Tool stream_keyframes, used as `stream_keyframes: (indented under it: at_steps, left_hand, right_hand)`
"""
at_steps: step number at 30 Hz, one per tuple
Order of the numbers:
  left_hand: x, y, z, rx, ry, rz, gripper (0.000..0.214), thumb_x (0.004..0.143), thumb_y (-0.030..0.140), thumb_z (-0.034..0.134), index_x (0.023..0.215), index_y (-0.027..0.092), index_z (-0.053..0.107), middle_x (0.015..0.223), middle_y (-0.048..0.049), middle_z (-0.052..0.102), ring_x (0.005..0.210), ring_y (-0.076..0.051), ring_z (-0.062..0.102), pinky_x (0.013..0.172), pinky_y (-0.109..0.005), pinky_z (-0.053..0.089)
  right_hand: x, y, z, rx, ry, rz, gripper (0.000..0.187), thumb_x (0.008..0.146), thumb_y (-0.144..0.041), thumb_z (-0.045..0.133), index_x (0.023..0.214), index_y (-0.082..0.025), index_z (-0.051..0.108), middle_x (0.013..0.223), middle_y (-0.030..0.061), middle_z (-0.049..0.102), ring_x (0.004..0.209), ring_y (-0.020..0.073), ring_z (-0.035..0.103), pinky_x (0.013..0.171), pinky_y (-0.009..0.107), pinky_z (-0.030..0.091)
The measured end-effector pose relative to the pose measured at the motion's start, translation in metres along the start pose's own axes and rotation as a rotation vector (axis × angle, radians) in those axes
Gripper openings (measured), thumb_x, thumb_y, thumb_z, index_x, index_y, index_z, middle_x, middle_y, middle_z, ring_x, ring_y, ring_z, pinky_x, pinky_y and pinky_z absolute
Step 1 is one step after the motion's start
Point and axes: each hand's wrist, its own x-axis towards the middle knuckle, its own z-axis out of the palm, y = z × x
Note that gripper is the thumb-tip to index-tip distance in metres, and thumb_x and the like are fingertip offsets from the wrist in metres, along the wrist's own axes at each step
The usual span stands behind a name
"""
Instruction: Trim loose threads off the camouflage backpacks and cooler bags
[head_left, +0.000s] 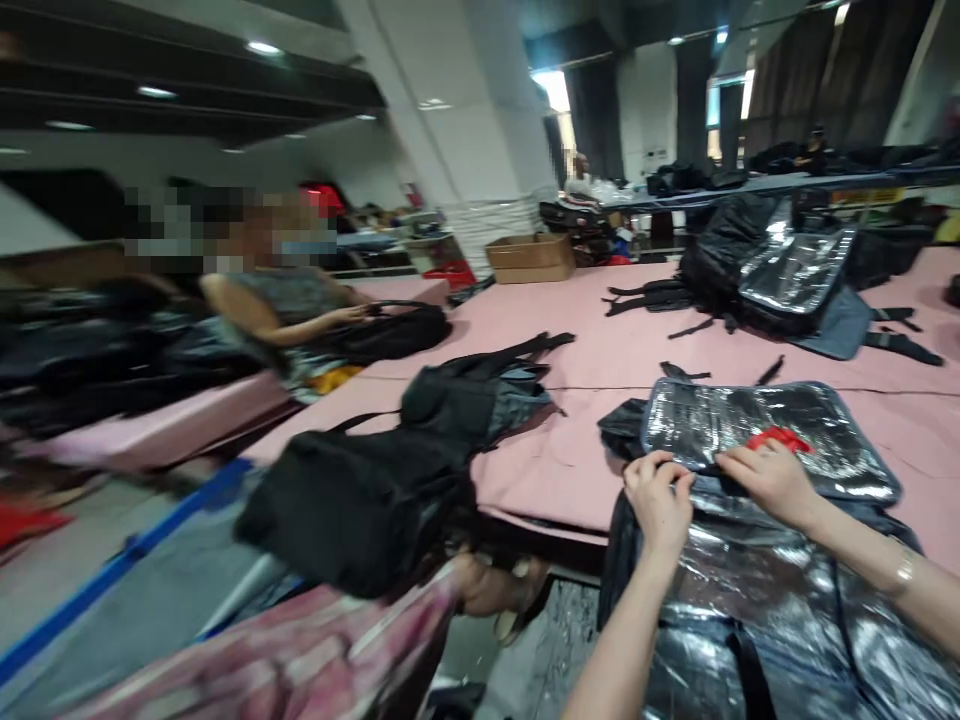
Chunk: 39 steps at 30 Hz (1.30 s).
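Head view: silver bag [765, 425] at the near edge of the pink table [600, 320], rim pinched by the curled left hand [660, 500], right hand [769, 480] flat and open on it beside a red tag [776, 438], black backpack [360, 510] at the table's left edge.

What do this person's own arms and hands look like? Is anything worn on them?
Both forearms are bare as far as the picture's edge, with no sleeves in view. The left hand and the right hand have no gloves. The only thing worn is a thin, pale metallic bracelet on the right wrist. No ring or watch can be made out.
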Motion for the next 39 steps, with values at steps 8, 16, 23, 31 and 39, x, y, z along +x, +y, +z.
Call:
stream_keyframes:
  at_steps: [8, 16, 23, 31, 39]
  left_hand:
    - [0.019, -0.026, -0.019, -0.273, 0.203, -0.138, 0.019, 0.078, 0.036, 0.051, 0.068, 0.019, 0.053, 0.074, -0.0049, 0.059, 0.076, -0.017, 0.056, 0.074, -0.031, 0.045]
    - [0.026, -0.013, -0.048, -0.713, -0.306, -0.044, 0.068, 0.082, 0.064, 0.014, 0.045, 0.019, 0.048, 0.058, -0.0083, 0.057, 0.066, -0.021, 0.057, 0.069, -0.038, 0.047]
    - [0.068, -0.014, -0.012, 0.049, -0.369, 0.098, 0.033, 0.078, 0.043, 0.047, 0.093, 0.021, 0.065, 0.096, -0.0069, 0.066, 0.092, -0.021, 0.058, 0.082, -0.033, 0.043]
    - [0.075, 0.001, 0.015, 0.278, -0.432, 0.175, 0.013, 0.071, 0.031, 0.057, 0.062, 0.024, 0.063, 0.074, -0.0026, 0.063, 0.073, -0.020, 0.056, 0.065, -0.029, 0.037]
    - [0.071, -0.013, 0.018, 0.191, -0.273, 0.151, 0.021, 0.080, 0.032, 0.042, 0.068, 0.020, 0.054, 0.076, -0.0034, 0.061, 0.077, -0.019, 0.055, 0.072, -0.028, 0.038]
  right_hand:
    - [-0.019, 0.002, 0.012, 0.279, 0.135, 0.387, 0.025, 0.088, -0.038, 0.045, 0.104, -0.021, 0.054, 0.096, 0.0076, 0.062, 0.084, 0.0208, 0.059, 0.069, 0.031, 0.045]
    - [-0.011, 0.012, 0.016, 0.329, 0.001, 0.625, 0.026, 0.079, -0.029, 0.059, 0.102, -0.018, 0.056, 0.098, 0.0070, 0.061, 0.090, 0.0209, 0.058, 0.075, 0.031, 0.046]
    - [-0.012, 0.004, 0.016, 0.345, -0.056, 0.629, 0.035, 0.068, 0.000, 0.049, 0.093, -0.021, 0.063, 0.095, 0.0018, 0.063, 0.086, 0.0159, 0.058, 0.069, 0.024, 0.042]
    - [-0.009, 0.000, 0.009, 0.421, -0.064, 0.687, 0.022, 0.077, -0.012, 0.054, 0.097, -0.019, 0.058, 0.096, 0.0038, 0.061, 0.087, 0.0169, 0.056, 0.071, 0.026, 0.040]
    - [0.016, -0.007, 0.003, 0.350, -0.208, 0.699, 0.012, 0.088, -0.029, 0.048, 0.092, -0.019, 0.053, 0.088, 0.0031, 0.058, 0.079, 0.0164, 0.054, 0.061, 0.024, 0.034]
